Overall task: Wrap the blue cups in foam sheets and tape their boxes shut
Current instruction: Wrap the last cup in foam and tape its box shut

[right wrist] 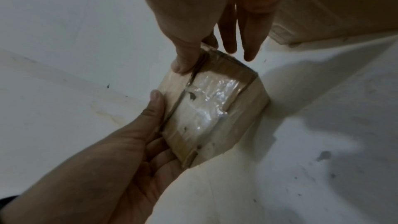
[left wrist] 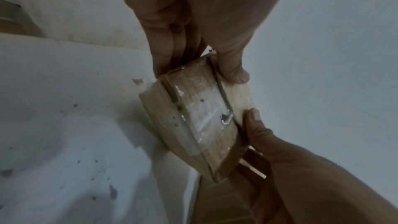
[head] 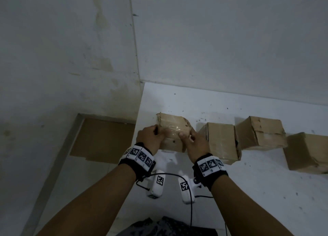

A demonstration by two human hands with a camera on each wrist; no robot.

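Note:
A small cardboard box (head: 173, 124) with clear tape across its top (right wrist: 211, 101) sits near the white table's left edge, held between both hands. My left hand (head: 150, 136) grips its left side, with the thumb (left wrist: 239, 76) on the taped face and the fingers (left wrist: 163, 60) down the side. My right hand (head: 193, 138) grips the right side, its thumb (right wrist: 183, 64) pressing the top edge. In the left wrist view the box (left wrist: 200, 122) fills the centre. No cup or foam sheet shows in any view.
Three more cardboard boxes (head: 220, 141) (head: 260, 131) (head: 307, 152) stand in a row to the right on the table (head: 230, 102). The table ends just left of the held box, and a flat cardboard sheet (head: 103, 138) lies on the floor there. A wall stands behind.

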